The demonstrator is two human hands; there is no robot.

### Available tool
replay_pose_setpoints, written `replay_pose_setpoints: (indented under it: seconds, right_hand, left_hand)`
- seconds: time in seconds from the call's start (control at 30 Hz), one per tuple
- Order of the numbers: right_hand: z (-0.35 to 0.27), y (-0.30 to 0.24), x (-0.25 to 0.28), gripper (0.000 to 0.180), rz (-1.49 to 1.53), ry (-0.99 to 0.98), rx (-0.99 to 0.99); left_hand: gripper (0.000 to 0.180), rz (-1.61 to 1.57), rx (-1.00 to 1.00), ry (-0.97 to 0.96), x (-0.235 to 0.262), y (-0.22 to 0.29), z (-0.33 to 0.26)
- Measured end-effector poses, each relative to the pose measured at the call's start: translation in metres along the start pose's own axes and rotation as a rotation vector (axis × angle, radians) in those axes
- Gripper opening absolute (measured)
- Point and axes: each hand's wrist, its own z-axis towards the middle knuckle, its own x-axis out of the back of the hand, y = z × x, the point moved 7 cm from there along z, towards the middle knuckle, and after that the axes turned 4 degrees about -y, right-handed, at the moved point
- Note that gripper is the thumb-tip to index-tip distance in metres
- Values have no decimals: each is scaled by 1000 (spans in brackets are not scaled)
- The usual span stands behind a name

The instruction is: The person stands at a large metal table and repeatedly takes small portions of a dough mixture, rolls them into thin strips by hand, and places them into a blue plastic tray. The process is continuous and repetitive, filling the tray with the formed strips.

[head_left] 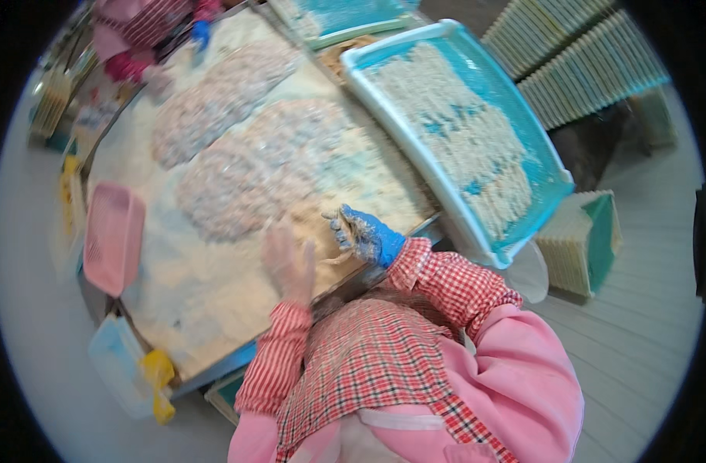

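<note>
Right hand [366, 235] pinches crumbed strip [339, 257] pointing left.

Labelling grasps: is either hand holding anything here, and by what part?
Right hand, in a blue glove caked with crumbs, looks curled, but whether it grips anything cannot be told. Left hand is blurred, open over the crumbs, holding nothing visible.

Long metal-edged worktable [237, 363], coated in pale crumb, is running from lower left to top centre. Two pinkish heaps of small breaded pieces [245, 154] are lying mid-frame; a pink plastic basket [112, 238] is sitting at left; a turquoise tray [555, 181] is resting upper right.
</note>
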Motion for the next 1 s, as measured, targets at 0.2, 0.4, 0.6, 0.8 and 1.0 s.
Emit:
replay_pose_setpoints:
  seconds: [0.2,0.4,0.6,0.8,1.0]
  right_hand:
    - [-148,-258,35,37,-720,475,331]
    - [-212,-404,207,36,-668,870,478]
    - [-185,-434,251,61,-790,567,511]
    - [-223,-415,259,55,-977,777,351]
    - [-228,-403,253,59,-1005,879,637]
  left_hand:
    - [55,-44,527,139,-27,-123,-52]
    - [43,-1012,1128,311,-38,-154,-16]
    - [40,-856,813,553,-37,-147,34]
    - [25,-854,796,576,-23,-140,31]
    - [14,-427,160,111,19,-105,-17]
